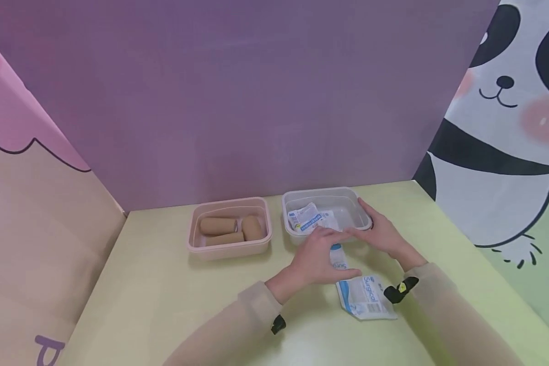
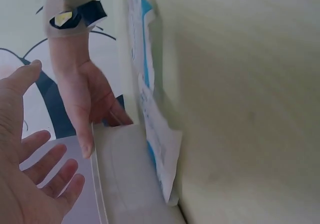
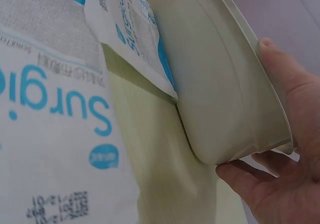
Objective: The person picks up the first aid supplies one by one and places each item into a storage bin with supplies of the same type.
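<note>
A pale grey plastic tub (image 1: 345, 216) stands at the back right of the table, with small white-and-blue packets (image 1: 307, 217) in its left part. My right hand (image 1: 384, 233) grips the tub's right end, thumb (image 3: 277, 58) on the rim and fingers (image 3: 245, 179) against the outside wall. My left hand (image 1: 312, 260) hovers before the tub's front side, fingers spread and holding nothing. One white packet marked "Surgical" (image 1: 368, 299) lies flat on the table below the hands. Another such packet (image 1: 338, 258) leans against the tub's front wall, partly hidden by my left hand.
Left of the grey tub stands a pink tub (image 1: 231, 250) holding several brown rolls (image 1: 252, 229). A purple panel (image 1: 256, 101) rises behind the yellow table (image 1: 155, 305). Printed walls flank it, a panda (image 1: 494, 203) on the right one.
</note>
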`<action>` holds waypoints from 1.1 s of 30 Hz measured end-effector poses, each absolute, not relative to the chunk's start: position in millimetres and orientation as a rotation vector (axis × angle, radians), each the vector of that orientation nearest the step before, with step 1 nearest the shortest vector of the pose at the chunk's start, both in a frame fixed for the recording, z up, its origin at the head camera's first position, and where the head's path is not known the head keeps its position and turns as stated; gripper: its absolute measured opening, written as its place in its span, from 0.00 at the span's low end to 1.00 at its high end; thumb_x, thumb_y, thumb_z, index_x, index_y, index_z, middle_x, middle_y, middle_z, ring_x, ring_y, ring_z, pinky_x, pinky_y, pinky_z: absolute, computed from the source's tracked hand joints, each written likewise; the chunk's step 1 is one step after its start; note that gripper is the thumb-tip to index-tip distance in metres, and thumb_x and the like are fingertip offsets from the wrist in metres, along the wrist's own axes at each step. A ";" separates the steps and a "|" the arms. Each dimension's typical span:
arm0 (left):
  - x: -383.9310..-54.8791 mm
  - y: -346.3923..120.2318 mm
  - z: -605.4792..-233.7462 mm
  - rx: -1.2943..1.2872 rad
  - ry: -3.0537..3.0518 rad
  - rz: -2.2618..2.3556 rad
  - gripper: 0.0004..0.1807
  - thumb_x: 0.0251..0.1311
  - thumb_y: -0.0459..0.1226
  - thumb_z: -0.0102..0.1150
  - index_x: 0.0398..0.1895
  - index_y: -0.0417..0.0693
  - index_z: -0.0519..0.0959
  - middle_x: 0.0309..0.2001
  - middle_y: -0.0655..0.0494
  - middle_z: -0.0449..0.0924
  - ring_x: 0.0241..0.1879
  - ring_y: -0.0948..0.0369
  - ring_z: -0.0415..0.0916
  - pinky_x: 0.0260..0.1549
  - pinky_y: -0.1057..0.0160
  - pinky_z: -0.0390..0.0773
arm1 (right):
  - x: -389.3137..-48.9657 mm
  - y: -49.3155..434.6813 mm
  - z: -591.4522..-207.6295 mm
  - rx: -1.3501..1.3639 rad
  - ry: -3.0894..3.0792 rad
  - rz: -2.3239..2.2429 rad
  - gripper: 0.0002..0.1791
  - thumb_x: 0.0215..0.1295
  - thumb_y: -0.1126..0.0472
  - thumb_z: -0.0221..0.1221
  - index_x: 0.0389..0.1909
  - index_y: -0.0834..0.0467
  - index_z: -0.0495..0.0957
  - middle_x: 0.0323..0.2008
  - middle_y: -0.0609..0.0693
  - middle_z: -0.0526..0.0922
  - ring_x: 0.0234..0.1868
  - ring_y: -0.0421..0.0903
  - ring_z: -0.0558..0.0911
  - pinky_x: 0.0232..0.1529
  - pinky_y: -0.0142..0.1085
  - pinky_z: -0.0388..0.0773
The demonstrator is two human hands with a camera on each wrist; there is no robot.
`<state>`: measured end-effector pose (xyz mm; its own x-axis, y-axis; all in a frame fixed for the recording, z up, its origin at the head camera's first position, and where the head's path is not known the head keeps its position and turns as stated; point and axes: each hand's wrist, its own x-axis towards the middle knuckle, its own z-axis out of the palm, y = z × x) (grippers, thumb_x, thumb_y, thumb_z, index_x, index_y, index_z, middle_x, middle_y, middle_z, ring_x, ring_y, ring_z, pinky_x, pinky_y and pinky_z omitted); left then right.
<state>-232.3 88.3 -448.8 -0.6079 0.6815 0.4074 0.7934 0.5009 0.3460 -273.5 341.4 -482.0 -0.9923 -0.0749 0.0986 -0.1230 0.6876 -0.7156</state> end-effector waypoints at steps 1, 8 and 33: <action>-231.0 88.8 -451.1 -1.280 -2.525 -0.756 0.40 0.53 0.63 0.76 0.69 0.61 0.81 0.65 0.63 0.85 0.67 0.62 0.78 0.70 0.62 0.74 | -273.9 340.9 -481.7 0.158 -2.828 1.212 0.60 0.69 0.43 0.70 0.87 0.57 0.42 0.83 0.70 0.55 0.79 0.72 0.63 0.74 0.67 0.66; -217.8 100.0 -468.4 -1.461 -2.549 -0.604 0.46 0.50 0.67 0.76 0.70 0.56 0.81 0.68 0.63 0.83 0.69 0.62 0.77 0.69 0.67 0.72 | -276.8 340.0 -479.2 0.159 -2.819 1.251 0.61 0.68 0.45 0.72 0.87 0.57 0.41 0.83 0.70 0.55 0.80 0.73 0.63 0.75 0.68 0.65; -199.9 112.2 -493.2 -1.595 -2.732 -0.050 0.49 0.41 0.73 0.77 0.71 0.76 0.78 0.62 0.75 0.83 0.61 0.66 0.69 0.65 0.60 0.70 | -272.3 340.3 -479.5 0.131 -2.832 1.222 0.60 0.69 0.43 0.70 0.87 0.57 0.41 0.84 0.69 0.54 0.80 0.74 0.61 0.74 0.69 0.66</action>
<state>-199.9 112.2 -493.2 -0.4916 0.8708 -0.0033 0.8701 0.4914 0.0386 -272.3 340.3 -479.5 -0.9949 -0.0563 0.0833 -0.0993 0.6835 -0.7231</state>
